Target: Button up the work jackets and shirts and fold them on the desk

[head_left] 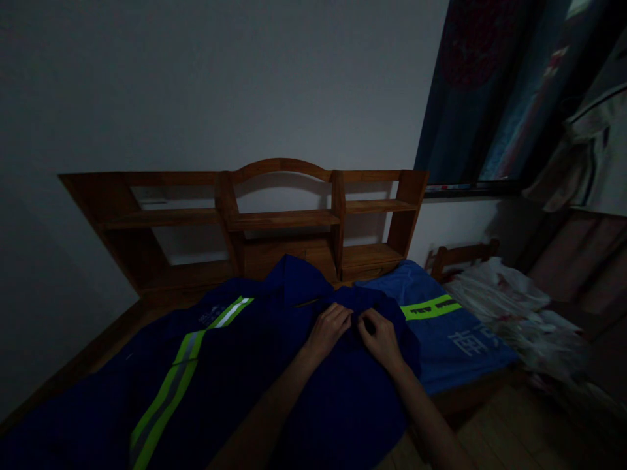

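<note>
A dark blue work jacket [230,365] with a yellow-green and grey reflective stripe is spread out in front of me, its collar pointing up at the far side. My left hand [329,329] is closed at the jacket's right part, fingers bent together on the cloth. Just to its right, my right hand [381,338] pinches with thumb and forefinger at the same dark blue cloth, the fingers forming a loop. The two hands' fingertips are close but apart. Dim light hides the exact bit of cloth between them.
A lighter blue garment [441,346] with a yellow-green band and white characters lies at the right. Behind stands a wooden headboard shelf [281,219] against the wall. White plastic bags [514,294] are heaped farther right, near a curtained window [480,98] and a hanging garment [607,150].
</note>
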`<state>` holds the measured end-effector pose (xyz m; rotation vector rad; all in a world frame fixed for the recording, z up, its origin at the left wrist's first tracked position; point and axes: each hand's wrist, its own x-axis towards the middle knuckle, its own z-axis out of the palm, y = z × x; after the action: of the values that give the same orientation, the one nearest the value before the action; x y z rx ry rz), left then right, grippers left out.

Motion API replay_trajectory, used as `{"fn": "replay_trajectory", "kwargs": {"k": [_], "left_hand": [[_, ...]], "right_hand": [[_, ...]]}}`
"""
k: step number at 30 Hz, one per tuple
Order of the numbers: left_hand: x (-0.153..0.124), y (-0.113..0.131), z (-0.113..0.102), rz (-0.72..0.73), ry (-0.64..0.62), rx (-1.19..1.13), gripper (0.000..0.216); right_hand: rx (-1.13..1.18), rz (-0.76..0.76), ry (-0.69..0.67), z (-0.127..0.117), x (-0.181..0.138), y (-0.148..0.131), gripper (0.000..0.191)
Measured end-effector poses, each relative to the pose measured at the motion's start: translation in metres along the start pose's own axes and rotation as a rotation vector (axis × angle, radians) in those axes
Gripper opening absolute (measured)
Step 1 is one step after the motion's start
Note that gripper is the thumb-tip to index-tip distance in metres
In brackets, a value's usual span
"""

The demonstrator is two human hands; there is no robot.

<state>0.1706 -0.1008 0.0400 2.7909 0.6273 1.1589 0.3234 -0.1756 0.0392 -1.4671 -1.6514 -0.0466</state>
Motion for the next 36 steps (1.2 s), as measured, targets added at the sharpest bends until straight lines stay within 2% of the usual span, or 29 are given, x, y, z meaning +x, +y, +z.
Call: {"fn": "replay_trajectory", "kwargs": {"k": [10, 17, 25, 32, 34, 36], "left_hand": [[-0.003, -0.006, 0.001, 0.025, -0.091, -0.036, 0.025], [-0.002, -0.002, 0.001, 0.034, -0.082, 0.007, 0.035], [0.0, -0.001, 0.002, -0.002, -0.052, -0.007, 0.029], [0.002, -0.002, 0.01, -0.124, 0.033, -0.101, 0.022], [0.003, -0.004, 0.011, -0.221, 0.108, -0.132, 0.021], [0.002, -0.011, 0.011, -0.381, 0.214, -0.159, 0.022]], "right_hand": [[-0.013, 0.005, -0.019, 0.002, 0.0, 0.003, 0.02], [-0.04, 0.006, -0.027, 0.004, 0.0, 0.006, 0.017], [-0.05, -0.003, -0.044, 0.005, -0.001, 0.006, 0.016], [-0.012, -0.021, -0.028, 0.006, 0.0, 0.005, 0.016], [-0.007, -0.025, -0.027, 0.006, 0.0, 0.005, 0.015], [0.004, -0.028, -0.018, 0.005, 0.0, 0.004, 0.016]]}}
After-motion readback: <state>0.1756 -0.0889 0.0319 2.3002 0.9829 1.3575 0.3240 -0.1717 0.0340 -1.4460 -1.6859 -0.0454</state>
